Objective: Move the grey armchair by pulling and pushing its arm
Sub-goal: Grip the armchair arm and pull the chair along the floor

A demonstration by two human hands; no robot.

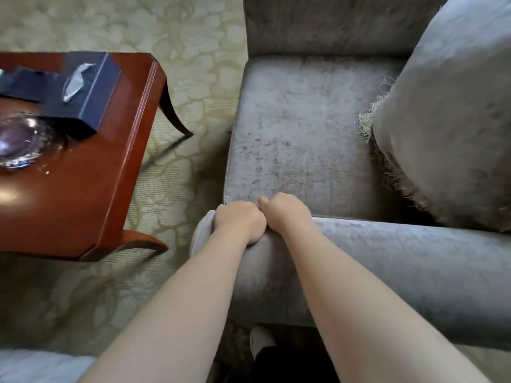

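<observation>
While both bare forearms reach forward and down from the bottom of the view, the 2 hands meet side by side on the near arm (387,261) of the grey armchair (301,139). The left hand (240,220) is curled over the rounded front end of that arm, fingers wrapped down its far side and clamped on the fabric. The right hand (286,211) touches it, knuckles bent and fingers folded over the arm's inner edge toward the seat, gripping the arm as well. The armchair fills the right half of the view on a pale patterned carpet (193,64), with a fringed cushion (448,128) leaning at its right. To the left, apart from the chair, stands a red-brown wooden table (91,189) bearing a dark blue tissue box (91,87) and a glass dish (19,139). No writing can be read anywhere.
</observation>
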